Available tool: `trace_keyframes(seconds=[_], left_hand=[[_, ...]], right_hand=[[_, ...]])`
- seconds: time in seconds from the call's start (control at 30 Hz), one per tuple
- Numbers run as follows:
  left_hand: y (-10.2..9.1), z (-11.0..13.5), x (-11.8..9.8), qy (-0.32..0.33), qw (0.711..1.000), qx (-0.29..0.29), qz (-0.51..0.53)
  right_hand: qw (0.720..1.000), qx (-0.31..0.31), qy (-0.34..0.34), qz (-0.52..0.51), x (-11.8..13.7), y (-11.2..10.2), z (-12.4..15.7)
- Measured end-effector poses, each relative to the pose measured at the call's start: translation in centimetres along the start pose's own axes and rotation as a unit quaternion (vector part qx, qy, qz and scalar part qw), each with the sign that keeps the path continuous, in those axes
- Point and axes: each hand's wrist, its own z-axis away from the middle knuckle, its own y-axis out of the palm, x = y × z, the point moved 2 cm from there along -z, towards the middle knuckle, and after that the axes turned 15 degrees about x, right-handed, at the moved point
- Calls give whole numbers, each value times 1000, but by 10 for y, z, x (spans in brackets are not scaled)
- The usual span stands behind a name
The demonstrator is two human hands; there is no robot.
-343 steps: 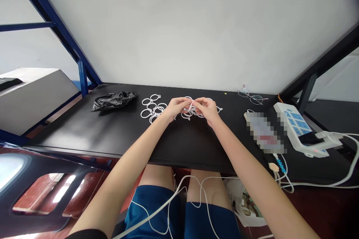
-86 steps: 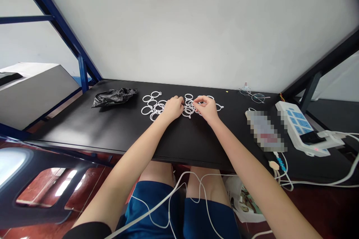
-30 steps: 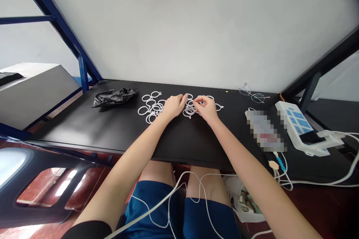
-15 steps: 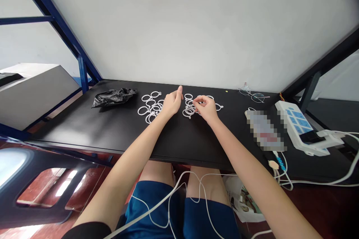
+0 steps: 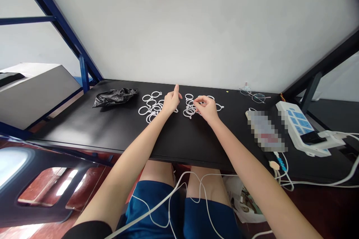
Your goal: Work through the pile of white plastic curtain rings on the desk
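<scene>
Black desk [image 5: 185, 142]: is running along the pale wall, carrying everything the hands are working among.
Plastic bag [image 5: 114, 97]: is lying crumpled at the far left, apart from the rings.
Glasses [image 5: 258, 98]: are resting near the wall, beyond the right hand [image 5: 206, 107].
Phone [image 5: 265, 130] and power strip [image 5: 300, 127]: are taking up the right end (a white cable is leading from the phone's lower edge).
White rings, left group [image 5: 153, 112]: are lying in a loose tangle, partly under and beside the left hand [image 5: 172, 101].
White rings, right group [image 5: 190, 111]: are overlapping between the hands and under the right fingers.
Left hand, grip: the thumb is standing up, apart from the fingers; I cannot tell whether they are holding a ring.
Right hand, grip: thumb and forefinger are closing toward each other over the right group; whether they are pinching a ring, I cannot tell.
Hidden: both hands are covering some rings; pixels are masking the phone's screen; the forearms are running out of view.
Since half a second ago: the left hand is sitting slightly farther left, and a ring's edge is now showing at its right side; the right hand is keeping its place.
</scene>
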Motion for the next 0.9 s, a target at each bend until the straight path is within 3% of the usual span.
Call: trace_keyframes(seconds=[0.23, 0.43, 0.63, 0.9], left_hand=[[2, -1, 0, -20, 999, 38, 10], [3, -3, -3, 8, 986, 58, 154], [2, -3, -2, 7, 973, 92, 209], [1, -4, 1, -22, 965, 73, 251]], right_hand=[[1000, -1, 1, 3, -1, 0, -1], [1000, 1, -4, 4, -2, -1, 0], [1000, 1, -2, 8, -2, -1, -1], [1000, 1, -2, 4, -1, 0, 0]])
